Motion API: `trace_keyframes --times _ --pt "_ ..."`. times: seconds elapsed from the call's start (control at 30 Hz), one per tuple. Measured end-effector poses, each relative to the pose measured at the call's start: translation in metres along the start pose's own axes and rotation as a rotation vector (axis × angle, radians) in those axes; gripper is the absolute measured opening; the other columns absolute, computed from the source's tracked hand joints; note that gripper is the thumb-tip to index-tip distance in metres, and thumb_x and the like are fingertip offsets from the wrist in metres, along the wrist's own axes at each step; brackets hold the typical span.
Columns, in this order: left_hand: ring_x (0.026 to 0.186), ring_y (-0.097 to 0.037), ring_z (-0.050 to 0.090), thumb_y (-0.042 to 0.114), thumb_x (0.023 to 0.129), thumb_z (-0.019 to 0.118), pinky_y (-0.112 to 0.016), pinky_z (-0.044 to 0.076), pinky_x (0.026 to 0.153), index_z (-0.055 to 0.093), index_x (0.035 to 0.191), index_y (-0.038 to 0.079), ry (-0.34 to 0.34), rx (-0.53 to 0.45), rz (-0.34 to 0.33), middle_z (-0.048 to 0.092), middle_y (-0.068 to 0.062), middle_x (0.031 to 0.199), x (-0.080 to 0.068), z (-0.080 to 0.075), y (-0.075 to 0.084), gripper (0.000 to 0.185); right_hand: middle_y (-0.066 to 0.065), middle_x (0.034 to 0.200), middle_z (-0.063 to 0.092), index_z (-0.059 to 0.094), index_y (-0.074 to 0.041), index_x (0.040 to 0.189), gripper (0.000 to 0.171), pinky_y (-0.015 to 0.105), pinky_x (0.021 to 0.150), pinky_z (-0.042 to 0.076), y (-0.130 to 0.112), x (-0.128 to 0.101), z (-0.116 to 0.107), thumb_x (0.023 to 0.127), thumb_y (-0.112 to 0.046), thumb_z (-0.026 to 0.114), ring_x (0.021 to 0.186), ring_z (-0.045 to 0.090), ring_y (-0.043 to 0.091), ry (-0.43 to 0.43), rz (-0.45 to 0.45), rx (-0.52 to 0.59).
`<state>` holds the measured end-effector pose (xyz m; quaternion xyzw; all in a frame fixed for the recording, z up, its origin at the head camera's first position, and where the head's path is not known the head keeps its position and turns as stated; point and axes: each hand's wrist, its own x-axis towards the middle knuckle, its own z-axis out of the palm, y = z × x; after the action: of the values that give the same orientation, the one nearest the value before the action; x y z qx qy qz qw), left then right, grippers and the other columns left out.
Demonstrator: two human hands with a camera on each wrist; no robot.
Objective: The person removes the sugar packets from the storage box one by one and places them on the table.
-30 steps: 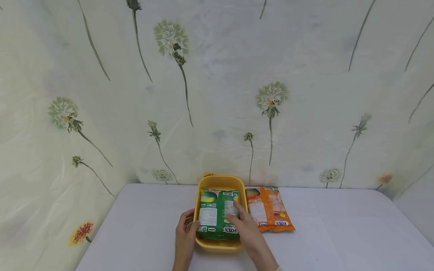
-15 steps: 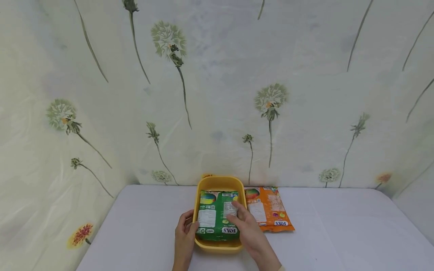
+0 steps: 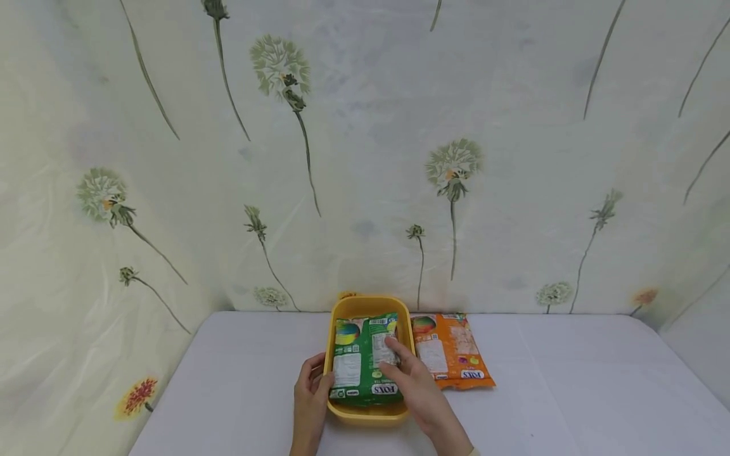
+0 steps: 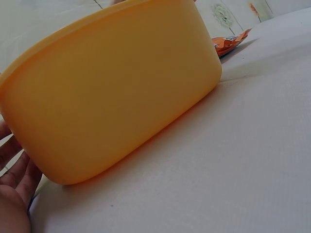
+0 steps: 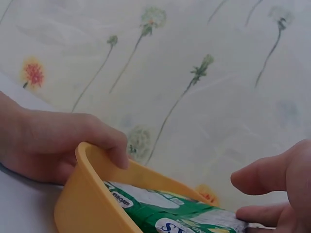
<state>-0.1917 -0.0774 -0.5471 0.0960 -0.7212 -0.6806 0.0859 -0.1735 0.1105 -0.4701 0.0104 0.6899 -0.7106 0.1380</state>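
Observation:
A yellow plastic tub stands on the white table near the back wall. Inside it lies a green snack packet, back side up and slightly tilted. My left hand holds the tub's left rim; in the right wrist view the thumb of that left hand hooks over the tub's rim. My right hand rests its fingertips on the green packet, fingers only loosely bent. The left wrist view is filled by the tub's wall, with left-hand fingers against it.
An orange snack packet lies flat on the table just right of the tub, its corner showing past the tub. A dandelion-print backdrop rises close behind. White table surface stretches to both sides.
The green packet has shifted a little toward the tub's far end and turned slightly under my right fingers. My left hand has stayed on the rim.

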Motion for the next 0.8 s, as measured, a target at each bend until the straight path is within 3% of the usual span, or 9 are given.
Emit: trace_keyframes --times 0.27,0.4,0.57,0.8 --pt "0.115 -0.019 0.055 0.011 0.086 0.058 -0.02 0.049 0.09 0.055 0.123 0.013 0.001 -0.002 0.017 0.058 -0.007 0.125 -0.001 -0.001 0.001 0.037 0.014 0.156 0.022 0.036 -0.02 0.146 0.053 0.048 0.108 0.037 0.0 -0.003 -0.001 0.096 -0.022 0.053 0.137 0.034 0.035 0.017 -0.051 -0.068" --pt "0.115 -0.02 0.056 0.01 0.086 0.058 -0.02 0.049 0.09 0.055 0.123 0.012 0.0 -0.007 0.02 0.058 -0.007 0.125 -0.002 -0.002 0.0 0.037 0.013 0.156 0.023 0.038 -0.021 0.145 0.051 0.044 0.105 0.041 0.001 -0.004 0.0 0.096 -0.022 0.053 0.136 0.037 0.035 0.018 -0.07 -0.083" --pt "0.114 -0.02 0.056 0.01 0.085 0.058 -0.021 0.049 0.09 0.055 0.123 0.012 0.004 -0.003 0.02 0.059 -0.008 0.124 -0.002 -0.002 -0.001 0.037 0.012 0.159 0.014 0.039 -0.023 0.144 0.051 0.043 0.104 0.042 0.003 -0.005 0.001 0.095 -0.019 0.054 0.139 0.031 0.037 0.013 -0.095 -0.115" --pt "0.114 -0.02 0.056 0.009 0.085 0.058 -0.022 0.049 0.09 0.056 0.122 0.012 0.002 0.002 0.025 0.059 -0.007 0.123 -0.003 -0.003 -0.001 0.037 0.013 0.158 0.018 0.035 -0.028 0.146 0.057 0.039 0.092 0.052 0.01 -0.007 0.004 0.094 -0.02 0.057 0.128 0.047 0.036 0.005 -0.148 -0.215"
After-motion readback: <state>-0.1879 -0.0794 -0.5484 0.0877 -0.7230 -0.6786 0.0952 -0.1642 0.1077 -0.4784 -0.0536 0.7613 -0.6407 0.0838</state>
